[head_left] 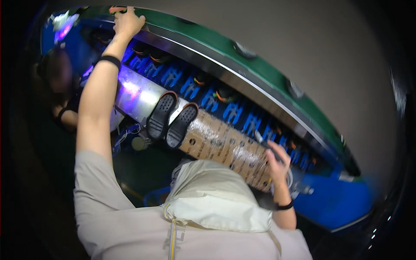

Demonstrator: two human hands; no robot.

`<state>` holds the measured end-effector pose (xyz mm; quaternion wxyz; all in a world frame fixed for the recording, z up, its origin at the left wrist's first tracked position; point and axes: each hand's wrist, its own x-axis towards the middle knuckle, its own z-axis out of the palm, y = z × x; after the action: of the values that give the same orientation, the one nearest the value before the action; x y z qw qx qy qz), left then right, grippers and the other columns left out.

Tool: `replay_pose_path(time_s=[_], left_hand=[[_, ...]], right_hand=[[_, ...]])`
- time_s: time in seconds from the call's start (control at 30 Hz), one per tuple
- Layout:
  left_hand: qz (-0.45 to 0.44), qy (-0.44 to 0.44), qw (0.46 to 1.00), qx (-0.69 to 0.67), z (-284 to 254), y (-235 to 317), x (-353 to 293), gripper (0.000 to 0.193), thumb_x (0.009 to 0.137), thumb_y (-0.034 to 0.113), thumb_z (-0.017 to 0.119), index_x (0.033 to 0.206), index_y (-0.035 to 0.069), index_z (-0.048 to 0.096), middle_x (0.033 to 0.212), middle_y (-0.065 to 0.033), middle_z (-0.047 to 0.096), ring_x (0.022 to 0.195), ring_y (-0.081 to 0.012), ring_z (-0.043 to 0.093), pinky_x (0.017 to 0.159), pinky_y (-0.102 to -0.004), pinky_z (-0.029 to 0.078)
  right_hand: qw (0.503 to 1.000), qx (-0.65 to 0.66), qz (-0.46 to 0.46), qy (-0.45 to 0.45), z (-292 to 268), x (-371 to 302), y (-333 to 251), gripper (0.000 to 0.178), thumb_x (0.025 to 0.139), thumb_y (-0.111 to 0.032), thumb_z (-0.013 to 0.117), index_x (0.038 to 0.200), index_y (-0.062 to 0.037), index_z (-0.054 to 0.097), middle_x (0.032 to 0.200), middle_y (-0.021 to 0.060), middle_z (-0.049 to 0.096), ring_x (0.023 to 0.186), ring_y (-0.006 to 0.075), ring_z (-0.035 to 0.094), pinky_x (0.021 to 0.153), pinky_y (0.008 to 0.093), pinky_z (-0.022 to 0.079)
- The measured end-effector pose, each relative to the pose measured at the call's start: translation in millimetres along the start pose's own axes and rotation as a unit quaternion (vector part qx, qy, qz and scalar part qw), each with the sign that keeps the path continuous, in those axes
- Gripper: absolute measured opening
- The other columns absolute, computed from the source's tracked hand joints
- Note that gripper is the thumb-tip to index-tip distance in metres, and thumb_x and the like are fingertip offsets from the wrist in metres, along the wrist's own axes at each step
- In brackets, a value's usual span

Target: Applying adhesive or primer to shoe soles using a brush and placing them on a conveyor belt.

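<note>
Stretched far to the upper left, my left hand (pixel 127 24) has its fingers on an orange-edged thing (pixel 117 9) on the green conveyor belt (pixel 167 19). Its thumb sticks out to the side, and most of the thing is cut off or hidden. On the right, my right hand (pixel 278 164) is closed round a slim dark-handled tool (pixel 273 152) with a pale tip, held over the bench's far edge. Between my hands a pair of black clogs lies on the bench: the left clog (pixel 161 116) and the right clog (pixel 182 125), their open tops facing up.
Brown printed cardboard under clear film (pixel 227 145) covers the bench's right part; bare metal (pixel 141 95) shows at left under violet light. Blue holders (pixel 190 88) line a lower shelf, some with orange-edged shoes (pixel 225 94). Another person (pixel 58 76) is at far left. Dark round items ride the belt.
</note>
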<state>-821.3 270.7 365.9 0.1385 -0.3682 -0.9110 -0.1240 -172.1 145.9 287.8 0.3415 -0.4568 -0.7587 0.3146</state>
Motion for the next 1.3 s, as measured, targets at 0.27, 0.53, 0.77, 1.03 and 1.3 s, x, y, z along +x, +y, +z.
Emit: replay_pose_path(time_s=[0.27, 0.53, 0.77, 1.03, 1.3], left_hand=[[-0.032, -0.047, 0.993, 0.100, 8.8, -63.2, 87.2, 0.052, 0.088, 0.039, 0.072, 0.128, 0.006, 0.070, 0.134, -0.0297, 0.062, 0.117, -0.0444, 0.063, 0.104, -0.0526, 0.051], [0.003, 0.186, 0.981, -0.052, 6.6, -24.9, 42.0, 0.043, 0.085, 0.031, 0.078, 0.112, -0.001, 0.072, 0.109, -0.0256, 0.071, 0.108, -0.0409, 0.068, 0.095, -0.0454, 0.057], [0.165, 0.217, 0.900, -0.341, -23.5, 62.0, 96.9, 0.054, 0.083, 0.033, 0.079, 0.125, 0.001, 0.066, 0.119, -0.0203, 0.072, 0.115, -0.0407, 0.067, 0.100, -0.0431, 0.054], [0.162, 0.157, 0.918, -0.327, 3.5, 64.3, 137.6, 0.058, 0.084, 0.035, 0.077, 0.130, 0.003, 0.063, 0.118, -0.0233, 0.071, 0.115, -0.0421, 0.067, 0.101, -0.0443, 0.054], [-0.041, 0.037, 0.989, -0.138, 61.7, -69.6, 208.6, 0.061, 0.085, 0.038, 0.075, 0.134, 0.005, 0.059, 0.117, -0.0264, 0.071, 0.115, -0.0434, 0.067, 0.101, -0.0455, 0.054]], right_hand=[[0.993, -0.007, 0.114, -0.036, 2.9, -8.5, 7.9, 0.028, 0.093, -0.005, 0.073, 0.119, 0.0037, 0.074, 0.101, 0.0109, 0.073, 0.090, 0.0162, 0.066, 0.084, 0.0276, 0.051], [0.988, 0.009, 0.144, -0.063, 11.8, 17.8, 13.9, 0.027, 0.092, -0.002, 0.073, 0.118, 0.0035, 0.075, 0.104, 0.0114, 0.073, 0.094, 0.0172, 0.066, 0.088, 0.0281, 0.051], [0.986, -0.006, 0.133, -0.097, 19.4, 37.2, 5.1, 0.030, 0.093, -0.014, 0.076, 0.118, 0.0039, 0.075, 0.104, 0.0099, 0.073, 0.094, 0.0165, 0.065, 0.087, 0.0280, 0.049], [0.986, -0.019, 0.117, -0.121, 27.3, 45.6, 19.4, 0.030, 0.089, -0.011, 0.077, 0.115, 0.0035, 0.076, 0.105, 0.0129, 0.076, 0.098, 0.0188, 0.068, 0.091, 0.0309, 0.052], [0.967, -0.027, 0.210, -0.139, 42.5, 63.6, -11.1, 0.031, 0.097, -0.016, 0.073, 0.125, -0.0022, 0.072, 0.124, 0.0134, 0.072, 0.118, 0.0222, 0.065, 0.104, 0.0345, 0.050]])
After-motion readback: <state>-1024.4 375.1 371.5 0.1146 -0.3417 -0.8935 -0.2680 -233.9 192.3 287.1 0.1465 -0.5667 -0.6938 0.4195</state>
